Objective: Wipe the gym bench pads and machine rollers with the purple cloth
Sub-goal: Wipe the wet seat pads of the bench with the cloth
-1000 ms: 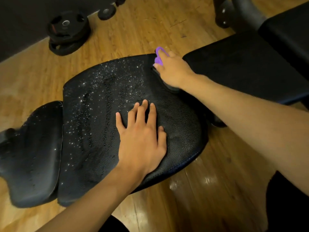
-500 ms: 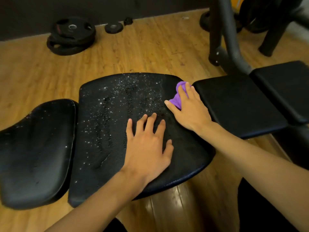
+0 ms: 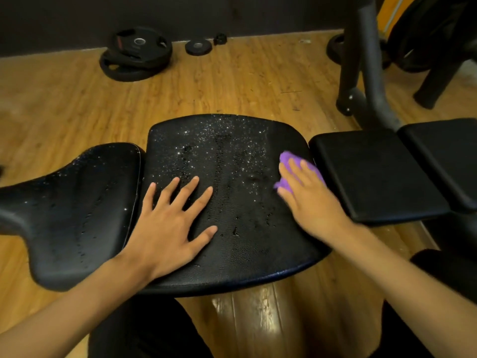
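Purple cloth (image 3: 286, 159) lies bunched under the right hand (image 3: 311, 202) at the right edge of the middle bench pad (image 3: 247, 257), just beside the gap to the square pad (image 3: 374, 174) on its right. Most of the far and central surface of the middle bench pad is beaded with droplets (image 3: 219, 143), and so is the curved seat pad (image 3: 77, 202) to the left. A narrow strip beside the cloth looks dull and dry.

The step in hand, as I judge it, is wiping the middle bench pad from right to left. To do it well, the cloth should be pressed flat under an even palm and drawn in straight, overlapping passes from the far edge to the near one. Each pass should shift leftward so that no beaded band is missed. The left hand (image 3: 170, 228) sits on wet vinyl in the cloth's path and would need to lift or move aside before the cloth reaches it. The seam between the pads likely traps liquid, so it deserves a run of the cloth's edge.

Right hand: palm down on the cloth, fingers fairly straight and slightly spread, pointing far and a little left. It is blurred, so I cannot tell whether the thumb tucks any cloth. Left hand: flat, palm down, fingers wide apart, thumb out to the right, holding nothing, bracing the pad
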A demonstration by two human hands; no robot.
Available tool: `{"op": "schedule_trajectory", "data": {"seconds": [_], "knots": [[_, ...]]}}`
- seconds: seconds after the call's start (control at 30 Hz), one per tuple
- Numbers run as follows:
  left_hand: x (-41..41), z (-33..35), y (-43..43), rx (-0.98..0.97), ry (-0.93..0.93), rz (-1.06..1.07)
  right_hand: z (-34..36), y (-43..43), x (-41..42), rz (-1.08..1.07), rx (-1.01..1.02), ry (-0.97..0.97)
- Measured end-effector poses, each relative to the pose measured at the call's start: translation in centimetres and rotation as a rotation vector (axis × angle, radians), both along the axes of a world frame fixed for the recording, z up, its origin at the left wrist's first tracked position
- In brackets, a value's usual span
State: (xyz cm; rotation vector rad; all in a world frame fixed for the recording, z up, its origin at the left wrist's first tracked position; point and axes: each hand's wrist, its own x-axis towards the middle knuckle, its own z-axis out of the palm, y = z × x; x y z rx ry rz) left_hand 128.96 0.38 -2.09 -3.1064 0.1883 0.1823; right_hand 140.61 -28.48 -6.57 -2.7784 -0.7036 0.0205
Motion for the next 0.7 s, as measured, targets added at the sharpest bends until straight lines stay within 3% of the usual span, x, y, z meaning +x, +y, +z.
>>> {"op": "schedule_trajectory", "data": {"seconds": [0.13,0.37,0.43,0.5,0.6,0.7], "knots": [[-0.2,-0.6,0.2,-0.139,-0.023,0.029,1.1,-0.7,-6.4,0.044,-0.009,0.054],[0.3,-1.5,0.3,-0.183,-0.052,0.039,0.8,7.4,12.9,-0.076,-0.058,0.038],[0.5,-1.7,0.2,-0.184,-0.042,0.048,0.8,8.7,15.0,-0.088,-0.059,0.029],[0.4,-1.7,0.0,-0.182,-0.029,0.055,0.7,7.6,12.4,-0.039,-0.018,0.062],[-0.3,-1.8,-0.1,-0.185,-0.028,0.065,0.3,3.1,2.1,0.042,0.042,0.046],[-0.1,-1.4,0.1,-0.192,-0.039,0.067,0.9,0.1,-5.4,0.081,-0.03,0.036]]}}
